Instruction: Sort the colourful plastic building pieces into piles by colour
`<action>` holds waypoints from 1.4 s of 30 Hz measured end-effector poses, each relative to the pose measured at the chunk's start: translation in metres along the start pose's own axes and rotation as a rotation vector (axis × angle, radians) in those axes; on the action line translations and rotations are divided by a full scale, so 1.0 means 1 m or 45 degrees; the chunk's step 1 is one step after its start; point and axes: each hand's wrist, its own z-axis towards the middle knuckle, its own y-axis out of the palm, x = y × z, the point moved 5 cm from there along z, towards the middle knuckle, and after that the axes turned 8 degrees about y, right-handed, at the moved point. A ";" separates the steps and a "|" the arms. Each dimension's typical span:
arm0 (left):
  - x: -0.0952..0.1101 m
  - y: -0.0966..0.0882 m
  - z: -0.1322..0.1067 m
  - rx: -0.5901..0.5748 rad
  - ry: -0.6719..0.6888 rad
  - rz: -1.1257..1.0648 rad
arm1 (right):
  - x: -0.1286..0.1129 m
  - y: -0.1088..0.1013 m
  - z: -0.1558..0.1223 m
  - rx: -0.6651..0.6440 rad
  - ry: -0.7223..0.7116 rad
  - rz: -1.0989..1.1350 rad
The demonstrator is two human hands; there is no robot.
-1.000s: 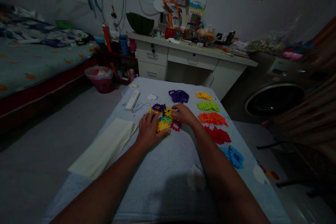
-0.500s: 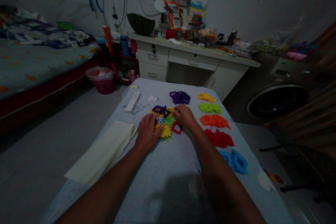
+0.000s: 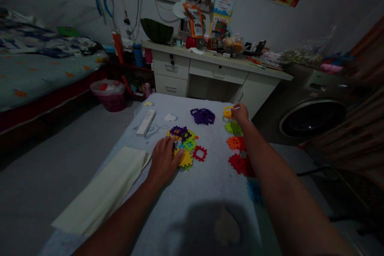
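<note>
A mixed pile of gear-edged plastic building pieces (image 3: 187,144) in purple, yellow, green and blue lies on the cloth-covered table. My left hand (image 3: 163,158) rests against its left side, fingers spread and thumb on a yellow piece (image 3: 186,159). One red square piece (image 3: 199,153) lies just right of this pile. Farther right, my right hand (image 3: 241,115) pinches a yellow piece (image 3: 228,112) at the yellow heap. Nearer along that side lie green (image 3: 233,128), orange (image 3: 235,143), red (image 3: 238,163) and blue (image 3: 253,190) heaps, partly hidden by my right arm.
Purple pieces (image 3: 203,116) are heaped toward the table's far edge. At left are a white box (image 3: 146,123) and a folded cream cloth (image 3: 102,192). A white desk (image 3: 217,68) stands beyond, with a washing machine (image 3: 312,108) at right and a pink bin (image 3: 110,98) at left.
My right hand has moved from the mixed pile, right and away from me, to the yellow heap. My left hand stays by the mixed pile. The camera view has shifted slightly.
</note>
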 end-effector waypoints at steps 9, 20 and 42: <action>0.000 0.001 -0.002 -0.024 -0.007 0.021 | 0.011 0.034 0.027 -0.067 0.055 -0.191; 0.002 0.001 -0.002 -0.037 0.002 0.032 | 0.003 0.028 0.022 -0.042 -0.051 -0.276; 0.009 0.002 -0.005 -0.181 0.100 0.068 | -0.041 0.028 -0.218 -1.030 -0.864 -0.778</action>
